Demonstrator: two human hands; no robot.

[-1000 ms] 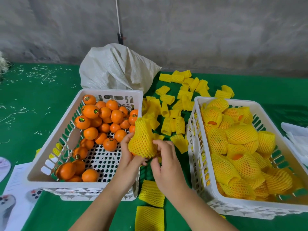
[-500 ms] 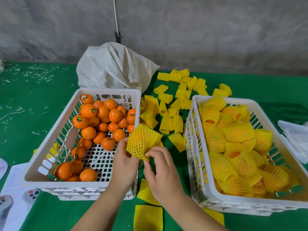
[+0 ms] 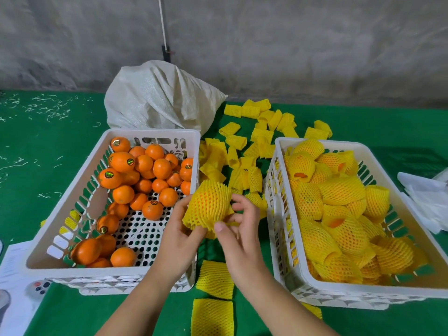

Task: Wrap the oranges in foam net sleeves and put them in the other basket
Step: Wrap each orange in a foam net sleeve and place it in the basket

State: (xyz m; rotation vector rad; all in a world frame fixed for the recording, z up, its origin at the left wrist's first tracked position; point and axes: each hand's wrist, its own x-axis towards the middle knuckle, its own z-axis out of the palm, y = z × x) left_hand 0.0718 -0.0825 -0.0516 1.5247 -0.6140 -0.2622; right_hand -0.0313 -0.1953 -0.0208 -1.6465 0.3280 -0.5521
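Note:
Between the two baskets I hold an orange inside a yellow foam net sleeve (image 3: 210,204). My left hand (image 3: 179,241) grips the sleeved orange from below and left. My right hand (image 3: 238,234) pinches the sleeve's lower edge with thumb and fingers. The left white basket (image 3: 80,197) holds several bare oranges (image 3: 143,170). Several oranges wrapped in sleeves (image 3: 339,209) fill the right white basket (image 3: 281,214).
Loose yellow sleeves (image 3: 249,146) lie scattered on the green cloth behind and between the baskets, and two flat ones (image 3: 214,297) lie near my wrists. A white sack (image 3: 160,98) stands behind the left basket. Papers (image 3: 17,287) lie at the left, white sheets (image 3: 429,197) at the right.
The sleeve has been pulled further over the orange and now stretches around it. Both hands turned the bundle and shifted it slightly right; my right hand now pinches the lower edge.

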